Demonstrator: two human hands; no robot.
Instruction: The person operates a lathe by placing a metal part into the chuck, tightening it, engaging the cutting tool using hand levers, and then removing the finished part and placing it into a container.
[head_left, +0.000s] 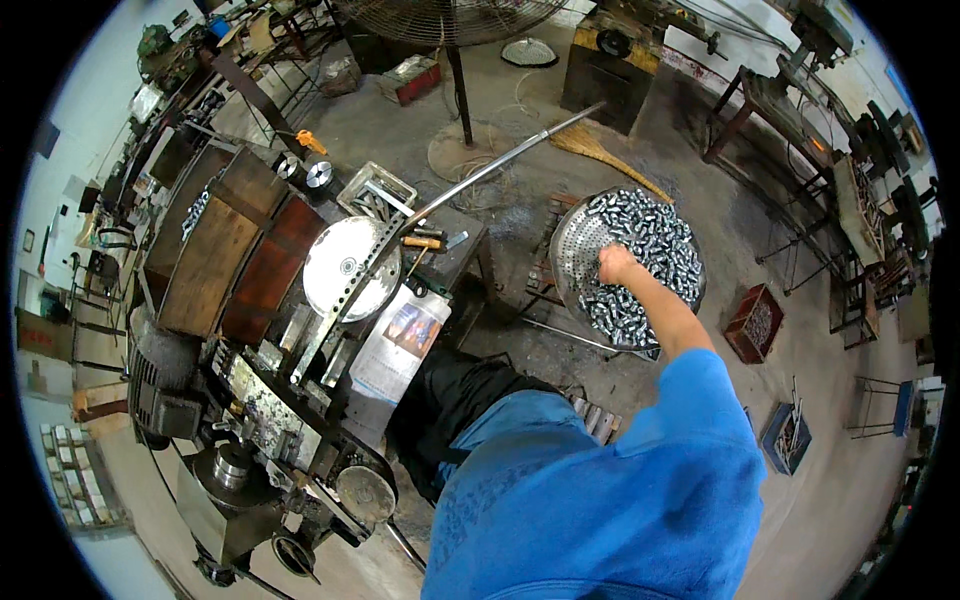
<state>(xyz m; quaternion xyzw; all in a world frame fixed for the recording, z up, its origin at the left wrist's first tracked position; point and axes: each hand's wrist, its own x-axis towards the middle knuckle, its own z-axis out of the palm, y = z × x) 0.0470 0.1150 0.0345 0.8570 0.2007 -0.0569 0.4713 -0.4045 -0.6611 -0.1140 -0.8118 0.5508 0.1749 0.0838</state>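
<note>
My right arm reaches out over a wide round perforated metal pan (573, 262) heaped with small shiny metal cylinders (640, 225). My right hand (617, 264) is at the pan's middle, at the edge of the heap, with bare perforated metal to its left. Its fingers look curled closed, and whatever they may hold is hidden. My left hand does not show. Left of my body, a machine bench carries a round white metal disc (345, 268), a long slotted steel bar (350, 290) and a printed paper sheet (400, 340).
A long metal rod (500, 165) slants from the bench across the floor. A straw broom (605, 155) lies behind the pan. To the right stand a red-brown box (754, 325) of small parts and a blue bin (786, 440). A large fan (450, 20) stands at the back.
</note>
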